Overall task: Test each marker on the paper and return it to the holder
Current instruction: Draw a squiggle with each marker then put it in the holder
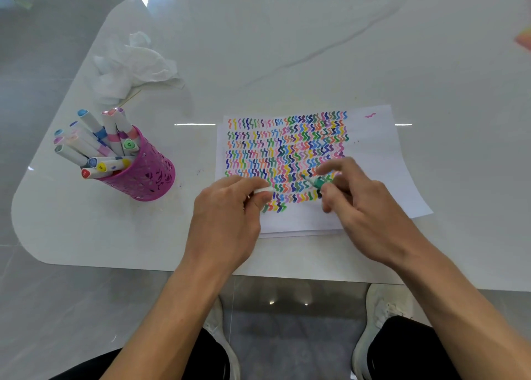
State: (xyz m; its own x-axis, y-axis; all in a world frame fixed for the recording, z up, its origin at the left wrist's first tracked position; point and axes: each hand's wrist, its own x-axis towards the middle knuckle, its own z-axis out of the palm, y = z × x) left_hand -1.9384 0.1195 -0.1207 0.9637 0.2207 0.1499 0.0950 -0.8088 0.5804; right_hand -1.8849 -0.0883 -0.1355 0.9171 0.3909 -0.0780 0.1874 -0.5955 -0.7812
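The table (pixel 287 49) is carrying the squiggle-covered paper (pixel 373 149), with the pink holder (pixel 149 175) standing well left. The right hand (pixel 365 207) is gripping the green marker (pixel 317 182) over the paper, and the left hand (pixel 227 216) is pinching a white cap (pixel 263 190).

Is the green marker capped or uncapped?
Uncapped: the green marker shows a bare tip in the right hand; the left hand pinches a white cap apart from it.
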